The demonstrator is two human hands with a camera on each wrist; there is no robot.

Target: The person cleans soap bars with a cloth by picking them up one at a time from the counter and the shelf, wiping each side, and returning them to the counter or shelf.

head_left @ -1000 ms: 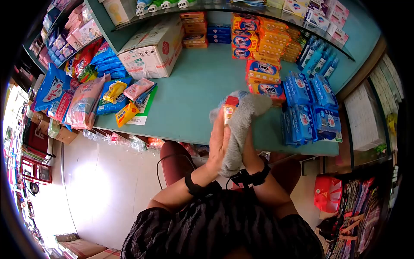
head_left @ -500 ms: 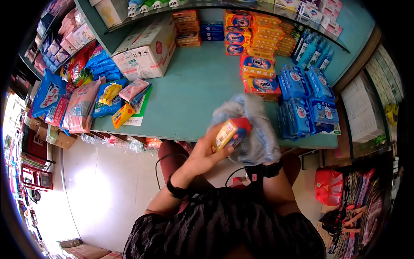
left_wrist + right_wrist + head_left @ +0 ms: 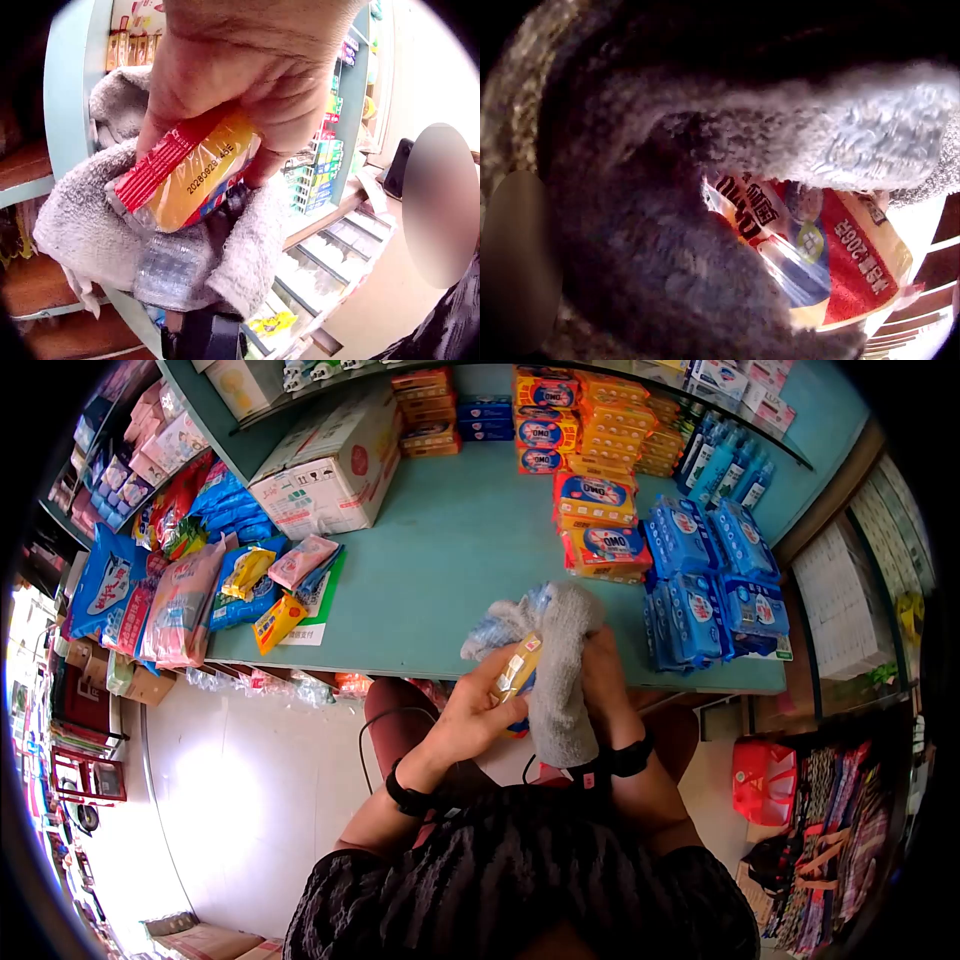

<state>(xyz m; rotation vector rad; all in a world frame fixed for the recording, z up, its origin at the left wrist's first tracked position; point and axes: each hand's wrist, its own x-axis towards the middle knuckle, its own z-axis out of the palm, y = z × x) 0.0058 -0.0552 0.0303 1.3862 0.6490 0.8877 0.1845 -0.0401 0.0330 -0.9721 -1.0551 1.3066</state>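
My left hand [image 3: 468, 712] grips a wrapped OMO soap bar [image 3: 518, 666] in front of the counter's near edge. Its clear wrapper has red, yellow and blue print; a printed date and a crimped red end [image 3: 156, 171] face the left wrist camera. In my right hand [image 3: 604, 678] is a grey terry cloth [image 3: 562, 695] with a bluish patch, draped over and around the hand so that part of it is hidden. The cloth lies right along the soap's side. In the right wrist view, folds of cloth [image 3: 780, 139] surround the soap [image 3: 859, 262].
On the green counter [image 3: 430, 570], orange OMO packs [image 3: 605, 548] and blue packs [image 3: 692, 615] stand at the right. A cardboard box [image 3: 325, 475] sits at the back left, beside bagged detergents [image 3: 180, 600] and small yellow and pink packets [image 3: 280, 622]. A glass shelf runs above.
The hands parted from a pressed-together pose, showing the soap's printed face half a second ago. Now the soap is turned edge up and the cloth is back against it.
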